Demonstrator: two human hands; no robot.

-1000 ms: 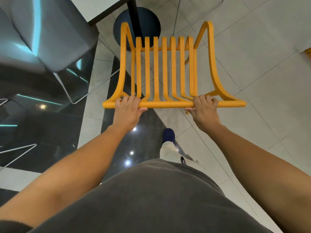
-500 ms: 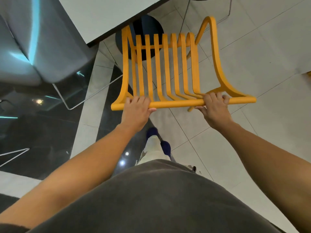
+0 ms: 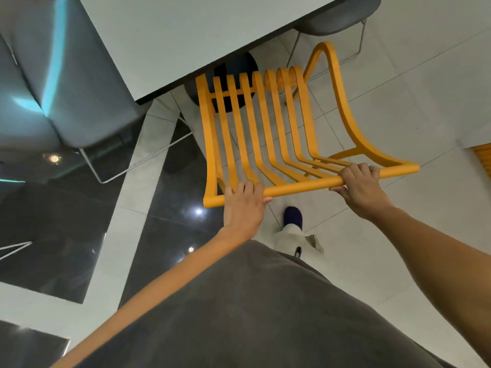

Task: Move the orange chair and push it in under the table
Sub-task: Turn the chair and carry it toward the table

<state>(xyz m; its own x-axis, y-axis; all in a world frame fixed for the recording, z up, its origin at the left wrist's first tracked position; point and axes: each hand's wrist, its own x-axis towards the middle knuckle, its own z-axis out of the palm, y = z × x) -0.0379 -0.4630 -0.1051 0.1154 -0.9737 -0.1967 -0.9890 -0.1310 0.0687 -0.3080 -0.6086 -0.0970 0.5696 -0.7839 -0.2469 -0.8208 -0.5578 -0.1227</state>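
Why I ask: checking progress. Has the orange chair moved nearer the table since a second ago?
Yes. The orange chair has gone forward: its front now meets the white table edge, which earlier lay well ahead of it.

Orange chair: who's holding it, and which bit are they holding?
The person holds the orange chair by the top bar of its back: left hand near one end, right hand toward the other.
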